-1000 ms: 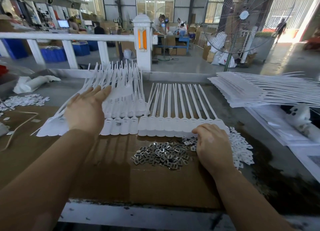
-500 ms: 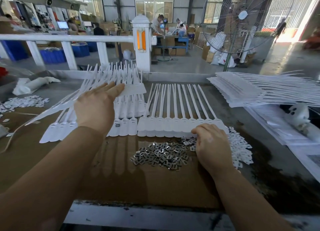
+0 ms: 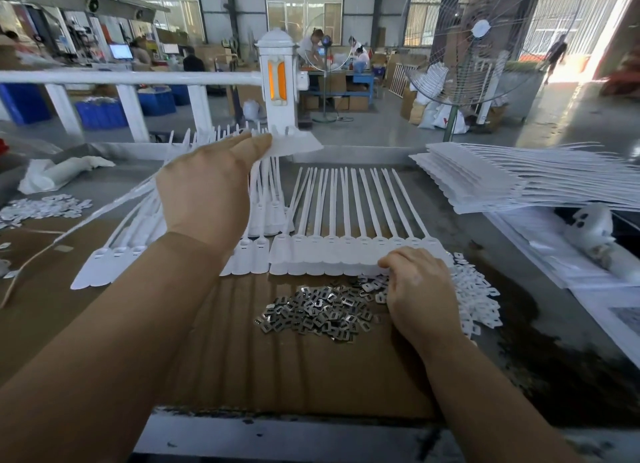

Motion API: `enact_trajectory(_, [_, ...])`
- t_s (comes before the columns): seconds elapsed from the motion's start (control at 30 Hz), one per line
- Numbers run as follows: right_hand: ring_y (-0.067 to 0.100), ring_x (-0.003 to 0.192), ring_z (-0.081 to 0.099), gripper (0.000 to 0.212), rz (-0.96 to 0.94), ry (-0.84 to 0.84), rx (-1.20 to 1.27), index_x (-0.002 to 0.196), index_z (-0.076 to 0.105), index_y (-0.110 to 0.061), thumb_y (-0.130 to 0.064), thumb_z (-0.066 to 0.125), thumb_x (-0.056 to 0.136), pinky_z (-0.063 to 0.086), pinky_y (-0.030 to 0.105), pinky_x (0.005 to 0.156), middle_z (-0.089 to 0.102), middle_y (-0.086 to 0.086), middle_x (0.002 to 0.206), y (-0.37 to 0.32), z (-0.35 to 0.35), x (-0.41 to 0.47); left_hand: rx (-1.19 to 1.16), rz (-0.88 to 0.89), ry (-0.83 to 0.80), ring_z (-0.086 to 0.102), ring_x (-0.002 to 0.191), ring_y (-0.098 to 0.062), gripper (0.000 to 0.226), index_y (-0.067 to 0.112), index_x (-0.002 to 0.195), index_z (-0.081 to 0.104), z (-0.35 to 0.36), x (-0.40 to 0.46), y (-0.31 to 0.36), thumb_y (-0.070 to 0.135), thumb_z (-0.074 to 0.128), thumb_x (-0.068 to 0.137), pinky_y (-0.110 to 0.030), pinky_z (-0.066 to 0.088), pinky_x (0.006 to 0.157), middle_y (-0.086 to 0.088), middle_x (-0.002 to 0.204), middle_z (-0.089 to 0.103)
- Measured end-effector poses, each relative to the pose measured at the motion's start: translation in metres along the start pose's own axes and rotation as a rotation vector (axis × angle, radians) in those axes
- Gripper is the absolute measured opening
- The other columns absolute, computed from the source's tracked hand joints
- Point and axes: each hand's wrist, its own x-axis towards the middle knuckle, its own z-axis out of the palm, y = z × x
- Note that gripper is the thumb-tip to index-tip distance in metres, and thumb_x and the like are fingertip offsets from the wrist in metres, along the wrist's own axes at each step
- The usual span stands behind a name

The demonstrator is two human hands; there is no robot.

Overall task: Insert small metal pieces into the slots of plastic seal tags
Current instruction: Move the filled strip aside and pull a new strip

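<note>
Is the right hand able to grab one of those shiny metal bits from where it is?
Probably yes. The right hand rests at the near edge of the flat row of seal tags, and the metal pieces lie uncovered on the cardboard just beside it, with nothing between.

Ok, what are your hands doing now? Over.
Left hand lifting a tag strip. Right hand holding the flat tag row by its near edge. Metal pieces piled beside it, untouched. Nothing in the way.

Beside the heap of metal pieces (image 3: 317, 310), one joined strip of seal tags (image 3: 356, 254) holds about ten tags. Two hands (image 3: 207, 188) show. Two heaps of white plastic bits (image 3: 476, 299) lie right and left.
</note>
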Motion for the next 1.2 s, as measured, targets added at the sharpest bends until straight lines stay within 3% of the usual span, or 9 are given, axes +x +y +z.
enact_trajectory(0.1, [0.029, 0.082, 0.063, 0.024, 0.000, -0.007, -0.005, 0.082, 0.070, -0.002, 0.016, 0.062, 0.068, 0.046, 0.038, 0.075, 0.069, 0.010, 0.083, 0.000, 0.000, 0.000, -0.014, 0.082, 0.066, 0.059, 0.043, -0.029, 0.064, 0.009, 0.102, 0.072, -0.004, 0.001, 0.009, -0.030, 0.057, 0.054, -0.014, 0.019, 0.066, -0.019, 0.070, 0.069])
enact_trajectory(0.17, [0.029, 0.081, 0.063, 0.024, 0.002, -0.007, -0.003, 0.081, 0.070, -0.002, 0.016, 0.063, 0.067, 0.046, 0.038, 0.074, 0.069, 0.010, 0.083, 0.000, 0.000, 0.000, -0.032, 0.097, 0.083, 0.064, 0.052, -0.031, 0.060, 0.010, 0.103, 0.072, -0.002, 0.000, 0.014, -0.025, 0.054, 0.059, -0.014, 0.021, 0.061, -0.018, 0.081, 0.072])
enact_trajectory(0.27, [0.029, 0.081, 0.063, 0.024, 0.007, -0.012, -0.002, 0.081, 0.070, -0.002, 0.016, 0.063, 0.067, 0.046, 0.037, 0.074, 0.069, 0.009, 0.083, 0.000, 0.000, 0.000, -0.071, 0.131, 0.125, 0.070, 0.072, -0.031, 0.053, 0.012, 0.105, 0.072, 0.002, -0.003, 0.021, -0.020, 0.052, 0.066, -0.022, 0.039, 0.056, -0.014, 0.096, 0.072])
enact_trajectory(0.5, [0.028, 0.083, 0.063, 0.024, 0.018, -0.032, 0.006, 0.082, 0.070, -0.003, 0.015, 0.062, 0.068, 0.046, 0.037, 0.076, 0.069, 0.009, 0.084, 0.001, 0.001, 0.000, -0.115, 0.221, 0.233, 0.071, 0.077, -0.027, 0.049, 0.015, 0.103, 0.073, 0.004, -0.004, 0.040, -0.009, 0.046, 0.069, -0.023, 0.049, 0.053, -0.009, 0.097, 0.072])
enact_trajectory(0.63, [0.027, 0.083, 0.062, 0.022, 0.037, -0.029, 0.005, 0.082, 0.070, -0.004, 0.013, 0.063, 0.069, 0.044, 0.036, 0.075, 0.069, 0.008, 0.084, 0.001, 0.000, 0.000, -0.118, 0.246, 0.050, 0.065, 0.104, -0.023, 0.054, 0.020, 0.120, 0.065, 0.015, -0.014, 0.059, -0.011, 0.049, 0.079, -0.029, 0.053, 0.071, -0.004, 0.117, 0.066])
enact_trajectory(0.73, [0.027, 0.079, 0.063, 0.022, 0.055, 0.014, -0.018, 0.079, 0.070, -0.004, 0.013, 0.066, 0.066, 0.045, 0.035, 0.074, 0.069, 0.008, 0.081, 0.001, 0.001, 0.001, -0.093, 0.254, -0.184, 0.029, 0.138, -0.010, 0.067, 0.037, 0.145, 0.025, 0.035, -0.025, 0.069, -0.002, 0.038, 0.092, -0.027, 0.035, 0.102, 0.011, 0.151, 0.029])
enact_trajectory(0.8, [0.027, 0.079, 0.064, 0.023, 0.069, 0.044, -0.034, 0.080, 0.071, -0.005, 0.013, 0.067, 0.065, 0.046, 0.036, 0.074, 0.069, 0.008, 0.081, 0.001, 0.002, 0.001, -0.086, 0.261, -0.303, 0.019, 0.142, -0.011, 0.075, 0.037, 0.147, 0.014, 0.042, -0.030, 0.079, -0.005, 0.038, 0.089, -0.029, 0.029, 0.107, 0.010, 0.155, 0.018])
enact_trajectory(0.9, [0.029, 0.081, 0.065, 0.023, 0.095, 0.072, -0.053, 0.083, 0.071, -0.004, 0.011, 0.064, 0.066, 0.046, 0.038, 0.077, 0.070, 0.011, 0.081, 0.003, 0.002, 0.001, -0.108, 0.295, -0.404, 0.018, 0.143, -0.016, 0.077, 0.032, 0.148, 0.014, 0.054, -0.041, 0.089, -0.005, 0.046, 0.088, -0.030, 0.023, 0.111, 0.004, 0.156, 0.018])
enact_trajectory(1.2, [0.036, 0.073, 0.063, 0.011, 0.181, 0.109, -0.112, 0.076, 0.066, 0.004, 0.009, 0.069, 0.067, 0.048, 0.042, 0.075, 0.066, 0.020, 0.075, 0.003, 0.000, 0.001, -0.197, 0.327, -0.450, 0.025, 0.141, -0.023, 0.059, 0.025, 0.148, 0.020, 0.081, -0.057, 0.100, 0.003, 0.036, 0.095, -0.032, 0.022, 0.110, -0.003, 0.153, 0.027])
